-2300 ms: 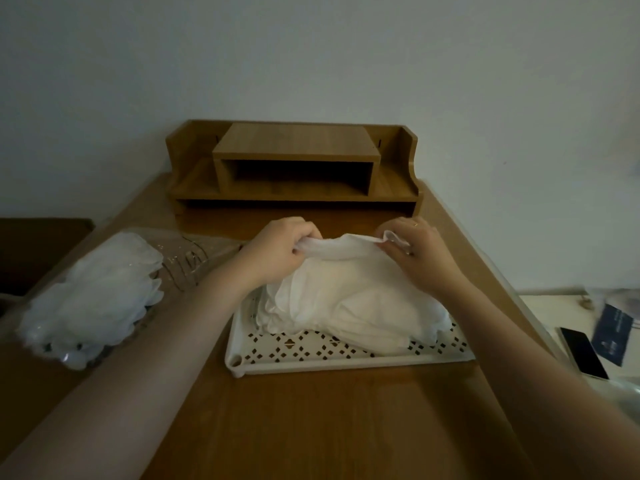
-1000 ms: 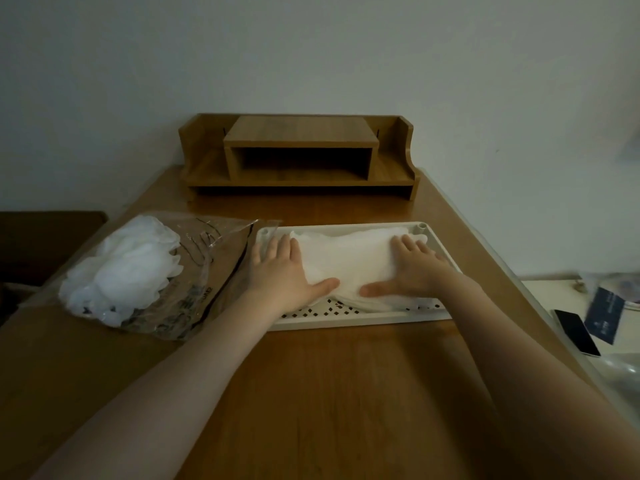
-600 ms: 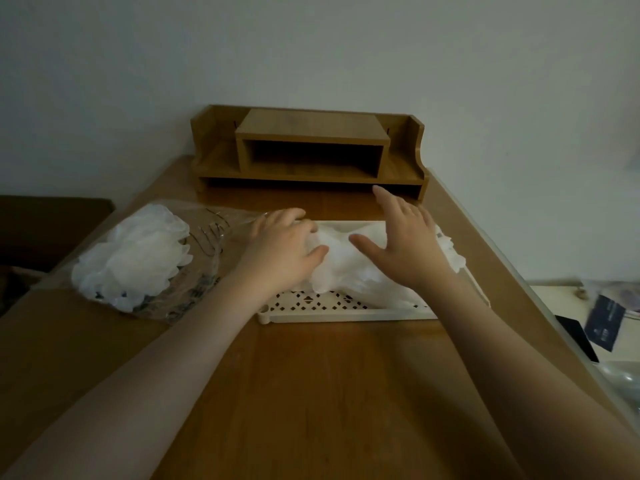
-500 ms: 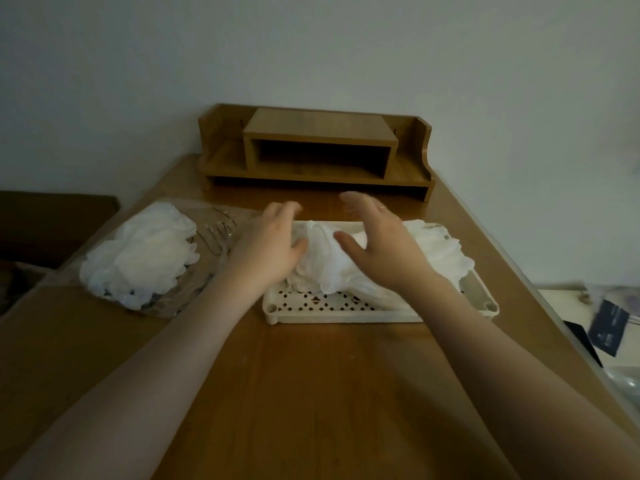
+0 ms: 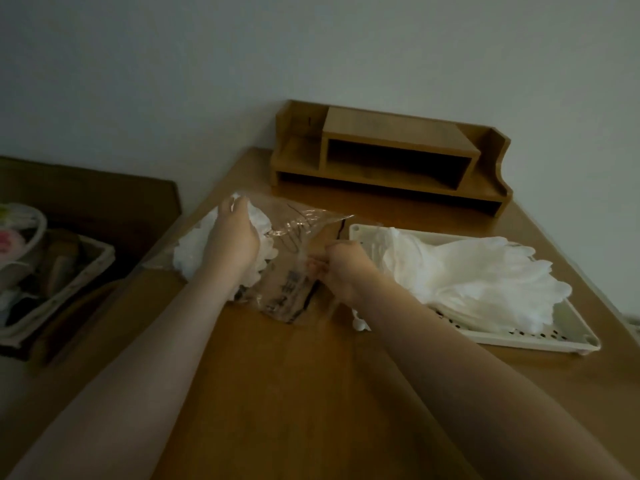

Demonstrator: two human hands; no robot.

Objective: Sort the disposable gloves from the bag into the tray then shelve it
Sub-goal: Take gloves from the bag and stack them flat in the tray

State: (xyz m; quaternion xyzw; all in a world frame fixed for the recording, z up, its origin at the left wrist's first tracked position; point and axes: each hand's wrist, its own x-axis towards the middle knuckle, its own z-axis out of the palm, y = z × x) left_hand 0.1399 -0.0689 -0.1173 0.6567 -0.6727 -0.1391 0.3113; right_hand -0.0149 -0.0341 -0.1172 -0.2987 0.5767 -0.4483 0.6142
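Here left hand [image 5: 232,242] grips bagged gloves [image 5: 194,251]; right hand [image 5: 341,268] pinches bag [image 5: 294,237].

One clear plastic bag [image 5: 291,258]; one white perforated tray [image 5: 554,337]; two heaps of white disposable gloves [image 5: 485,275], individual count indiscernible; one wooden desk shelf [image 5: 391,161]; two hands [image 5: 232,240].
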